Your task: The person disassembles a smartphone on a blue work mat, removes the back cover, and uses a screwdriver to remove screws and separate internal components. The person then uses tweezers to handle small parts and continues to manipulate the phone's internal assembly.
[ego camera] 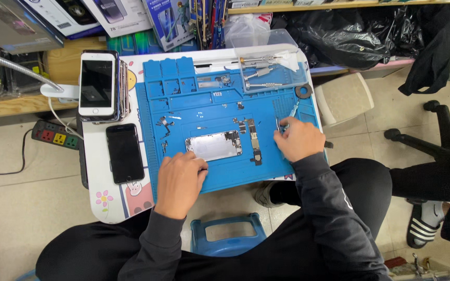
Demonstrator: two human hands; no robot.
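Observation:
An opened silver phone housing (pixel 213 145) lies on a blue repair mat (pixel 225 104). My left hand (pixel 179 182) rests on the mat with its fingers curled against the housing's near left corner. My right hand (pixel 298 139) is closed around thin metal tweezers (pixel 285 122) at the mat's right side. A long circuit board (pixel 254 143) and small loose parts lie between the housing and that hand.
A white phone (pixel 97 83) tops a stack at the left, with a black phone (pixel 125 152) below it. A clear tray of screwdrivers (pixel 266 73) sits at the mat's far right. A power strip (pixel 55 136), a blue stool (pixel 227 237) and another person's sandalled foot (pixel 425 224) are on the floor.

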